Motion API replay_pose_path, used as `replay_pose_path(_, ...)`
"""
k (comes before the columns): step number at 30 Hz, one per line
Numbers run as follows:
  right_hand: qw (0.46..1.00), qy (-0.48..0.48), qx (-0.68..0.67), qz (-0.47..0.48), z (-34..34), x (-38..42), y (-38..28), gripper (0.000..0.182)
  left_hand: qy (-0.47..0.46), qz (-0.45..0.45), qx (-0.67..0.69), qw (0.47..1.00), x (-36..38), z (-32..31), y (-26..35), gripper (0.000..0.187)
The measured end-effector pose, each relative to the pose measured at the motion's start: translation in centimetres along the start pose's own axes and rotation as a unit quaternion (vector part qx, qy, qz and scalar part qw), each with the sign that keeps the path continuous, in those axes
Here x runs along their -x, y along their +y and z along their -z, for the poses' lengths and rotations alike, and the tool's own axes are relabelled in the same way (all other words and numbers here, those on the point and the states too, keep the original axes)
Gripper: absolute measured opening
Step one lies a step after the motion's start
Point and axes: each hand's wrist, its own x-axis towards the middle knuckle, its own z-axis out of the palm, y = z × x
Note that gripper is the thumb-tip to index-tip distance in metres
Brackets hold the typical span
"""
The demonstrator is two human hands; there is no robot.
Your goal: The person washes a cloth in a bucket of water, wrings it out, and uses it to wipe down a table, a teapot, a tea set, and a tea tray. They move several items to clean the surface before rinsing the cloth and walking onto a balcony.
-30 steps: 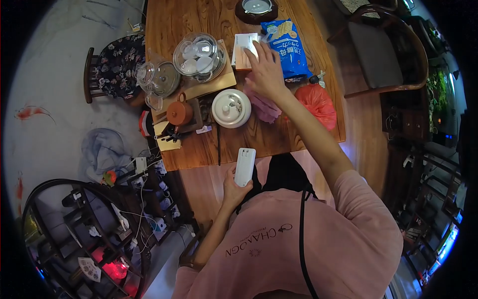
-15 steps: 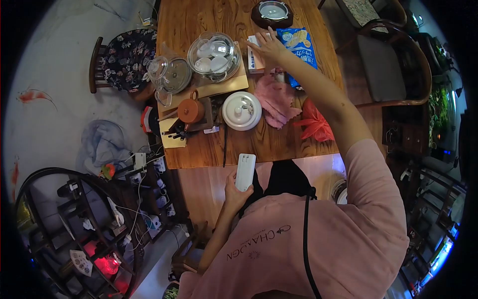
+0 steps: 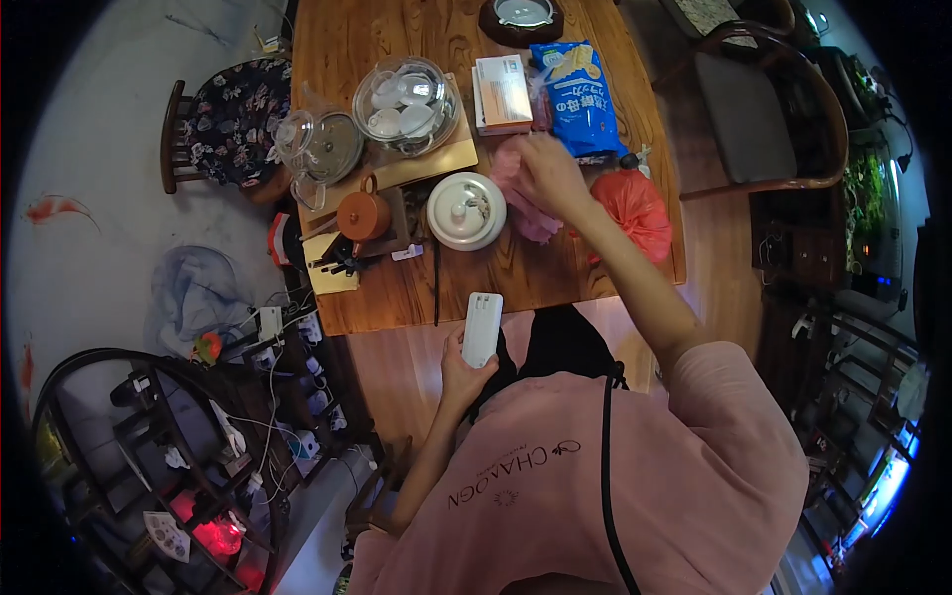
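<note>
In the head view my left hand (image 3: 462, 377) is closed around a white power bank (image 3: 483, 329) with slots near its top end. It holds this upright in front of the table's near edge. Over the table, my right hand (image 3: 551, 171) has its fingers closed on a pink cloth (image 3: 536, 224), which bunches up around the fingertips. The fingertips themselves are partly hidden. Left of the cloth stands a white lidded pot (image 3: 466, 211), and to its right lies a tied red plastic bag (image 3: 633, 213).
Behind the cloth lie a white box (image 3: 503, 91) and a blue snack bag (image 3: 578, 97). A glass bowl of cups (image 3: 405, 104), a glass teapot (image 3: 332, 147) and a brown clay teapot (image 3: 363, 215) occupy the table's left. An ashtray (image 3: 523, 14) sits at the far end.
My right hand has come back from the white box to the pink cloth and closed on it, bunching it up. The left hand still holds the power bank. The view has shifted slightly.
</note>
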Motion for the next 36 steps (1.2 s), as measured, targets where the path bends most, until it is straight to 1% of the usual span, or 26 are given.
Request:
replay_pose_path(1,1.0,0.0,0.0,-0.006,-2.9,1.7,0.4,0.06,-0.002,-0.004,-0.005,1.0,-0.1,0.1,0.0,0.073)
replay_pose_path(2,0.995,0.089,0.038,0.022,-6.4,3.3,1.0,0.056,-0.003,-0.006,-0.011,1.0,-0.1,0.1,-0.1,0.072)
replay_pose_path(3,0.98,0.177,0.075,0.049,-7.5,4.5,0.8,0.051,-0.01,-0.004,-0.013,1.0,-0.1,0.3,0.4,0.072)
replay_pose_path(4,0.981,0.175,0.075,0.044,-7.9,4.8,1.3,0.051,-0.015,-0.01,-0.007,1.0,-0.2,0.3,0.9,0.072)
replay_pose_path(6,0.971,0.22,0.043,0.079,-8.6,5.3,1.5,0.049,-0.023,-0.014,-0.007,1.0,-0.3,0.3,2.4,0.071)
replay_pose_path(9,0.97,0.234,-0.026,0.058,-11.6,8.1,1.6,0.048,-0.02,-0.044,-0.022,0.999,-1.9,-0.7,6.1,0.07)
replay_pose_path(10,0.972,0.23,-0.017,0.046,-12.9,9.7,1.6,0.05,0.006,-0.106,-0.03,0.994,-2.9,-1.8,7.3,0.07)
replay_pose_path(11,0.979,0.197,-0.054,0.023,-12.9,11.9,0.7,0.051,0.031,-0.166,-0.035,0.985,-3.9,-3.1,8.3,0.07)
replay_pose_path(12,0.982,0.164,-0.09,0.001,-12.8,14.0,-0.1,0.053,0.042,-0.161,0.002,0.986,-5.3,-4.8,9.3,0.07)
replay_pose_path(13,0.983,0.181,0.003,0.026,-14.2,15.6,0.4,0.053,0.053,-0.156,0.04,0.986,-6.9,-6.7,10.4,0.07)
replay_pose_path(14,0.984,0.179,0.006,0.024,-15.1,16.9,0.9,0.053,0.087,-0.158,0.006,0.984,-8.6,-8.5,11.4,0.071)
replay_pose_path(15,0.986,0.159,-0.034,0.045,-15.9,18.0,1.3,0.05,0.121,-0.159,-0.028,0.979,-10.4,-10.1,12.4,0.071)
replay_pose_path(16,0.986,0.137,-0.075,0.066,-16.1,18.7,1.7,0.047,0.123,-0.132,-0.016,0.983,-12.2,-11.5,13.5,0.073)
replay_pose_path(17,0.983,0.151,-0.039,0.101,-15.4,18.9,1.6,0.039,0.127,-0.104,-0.005,0.986,-13.9,-12.7,14.3,0.075)
replay_pose_path(18,0.983,0.144,-0.041,0.108,-14.7,19.0,1.7,0.039,0.134,-0.097,-0.003,0.986,-15.6,-13.9,14.6,0.075)
replay_pose_path(20,0.986,0.081,-0.103,0.106,-14.0,19.0,1.8,0.037,0.194,-0.097,-0.128,0.968,-18.5,-15.8,13.9,0.074)
replay_pose_path(21,0.985,0.073,-0.108,0.116,-13.9,18.9,2.1,0.037,0.208,-0.103,-0.151,0.961,-19.2,-16.3,13.9,0.074)
replay_pose_path(22,0.981,0.082,-0.099,0.148,-13.7,19.0,2.5,0.037,0.221,-0.108,-0.174,0.954,-19.4,-16.3,14.2,0.074)
replay_pose_path(23,0.975,0.092,-0.089,0.179,-13.7,19.0,2.8,0.038,0.195,-0.087,-0.237,0.948,-19.7,-16.2,14.6,0.077)
replay_pose_path(28,0.976,0.083,-0.115,0.168,-12.7,19.0,1.7,0.038,0.2,-0.105,-0.289,0.93,-19.0,-16.2,14.4,0.082)
replay_pose_path(30,0.975,0.091,-0.104,0.174,-12.9,18.9,1.6,0.038,0.207,-0.214,-0.26,0.919,-17.4,-15.3,14.7,0.083)
replay_pose_path(31,0.973,0.104,-0.1,0.182,-13.6,19.1,1.8,0.041,0.21,-0.213,-0.26,0.918,-15.8,-13.9,15.3,0.083)
replay_pose_path(33,0.969,0.121,-0.097,0.191,-13.8,19.2,1.6,0.044,0.263,-0.314,-0.29,0.865,-12.6,-9.3,16.1,0.087)
replay_pose_path(34,0.976,0.076,-0.137,0.148,-13.2,19.3,1.2,0.044,0.264,-0.315,-0.291,0.864,-12.3,-7.2,15.3,0.087)
replay_pose_path(35,0.978,0.029,-0.177,0.104,-12.4,19.4,0.7,0.043,0.321,-0.282,-0.269,0.863,-12.0,-5.2,14.1,0.091)
replay_pose_path(36,0.978,0.026,-0.177,0.108,-11.9,19.3,-0.2,0.043,0.378,-0.245,-0.245,0.858,-11.8,-4.2,13.0,0.095)
